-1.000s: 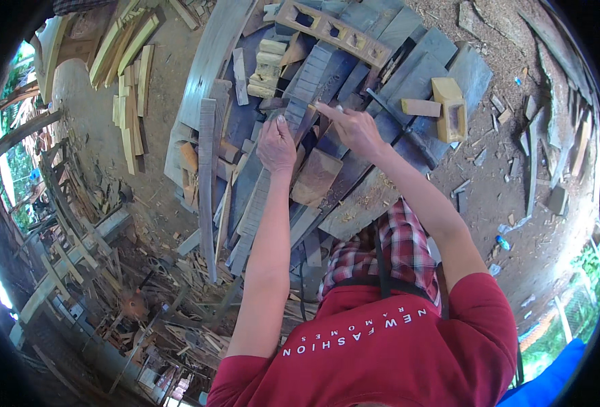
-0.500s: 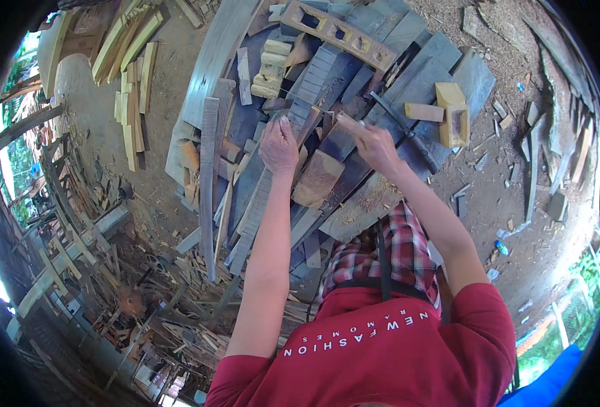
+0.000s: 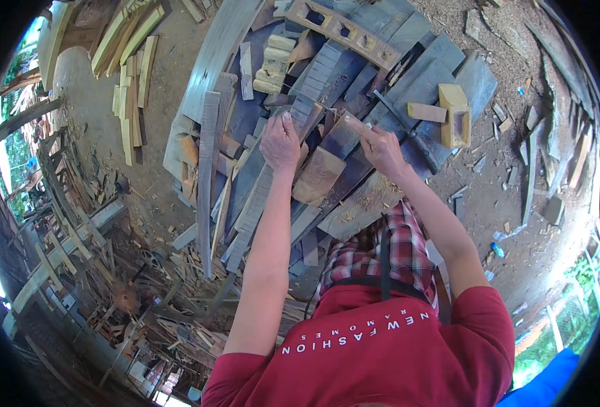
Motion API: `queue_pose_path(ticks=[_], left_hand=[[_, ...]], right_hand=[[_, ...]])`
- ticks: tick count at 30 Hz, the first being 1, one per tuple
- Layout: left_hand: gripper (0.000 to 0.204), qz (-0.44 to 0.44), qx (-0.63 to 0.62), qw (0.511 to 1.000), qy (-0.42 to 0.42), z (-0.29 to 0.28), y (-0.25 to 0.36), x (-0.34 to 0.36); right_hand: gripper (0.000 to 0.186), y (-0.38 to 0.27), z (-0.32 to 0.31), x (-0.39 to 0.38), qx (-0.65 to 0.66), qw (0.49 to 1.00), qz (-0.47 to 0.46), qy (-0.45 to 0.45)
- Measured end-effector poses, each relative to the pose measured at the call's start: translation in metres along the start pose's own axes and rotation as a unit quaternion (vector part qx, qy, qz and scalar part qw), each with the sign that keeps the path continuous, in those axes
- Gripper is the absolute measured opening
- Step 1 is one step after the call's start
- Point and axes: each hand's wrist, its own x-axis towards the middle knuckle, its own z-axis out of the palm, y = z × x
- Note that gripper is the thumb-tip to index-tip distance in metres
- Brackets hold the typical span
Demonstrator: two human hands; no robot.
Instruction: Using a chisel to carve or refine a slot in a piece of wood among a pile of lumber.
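Note:
My left hand (image 3: 280, 142) is closed over the pile of boards, with the thumb on top of curled fingers. Whatever it grips is too small to make out. To its right, my right hand (image 3: 383, 152) is closed too, its forefinger reaching left toward the left hand. I cannot make out what lies in its fingers. Between the hands are narrow wood pieces and a dark board (image 3: 339, 139). Just below sits a squared wood block (image 3: 319, 178). A dark-handled tool (image 3: 422, 152) with a long thin shaft lies right of my right hand.
A long wood piece with square holes (image 3: 344, 30) lies at the far side of the pile. Stacked light blocks (image 3: 274, 64) stand left of it. A hollowed yellowish block (image 3: 455, 115) is at the right, with a small wood bar (image 3: 427, 112) against it. Wooden strips (image 3: 136, 95) lie on the ground far left.
My right hand has shifted slightly, its forefinger now a little farther right. My left hand stays nearly in place, still closed. The boards have not visibly moved.

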Motion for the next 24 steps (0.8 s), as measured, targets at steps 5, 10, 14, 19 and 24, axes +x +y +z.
queue_pose_path(ticks=[5,10,14,19,24], left_hand=[[0.036,0.008,-0.011,1.0,-0.015,0.009,0.012,0.004],[0.036,-0.004,-0.005,1.0,-0.01,0.0,0.002,0.001],[0.036,-0.001,-0.004,1.0,-0.01,-0.001,0.0,0.003],[0.036,0.009,-0.009,1.0,-0.009,0.007,0.004,0.003],[0.035,-0.004,-0.013,1.0,-0.002,0.0,-0.002,0.002]], right_hand=[[0.058,-0.009,0.008,0.055,-0.033,0.999,0.017,-0.039],[0.057,-0.016,0.001,0.019,0.001,1.0,0.02,-0.024],[0.056,-0.012,0.001,0.014,-0.043,0.993,0.081,-0.072],[0.058,-0.016,0.01,0.05,-0.012,0.999,0.02,-0.023],[0.057,-0.013,0.0,0.01,-0.034,0.996,0.055,-0.055]])
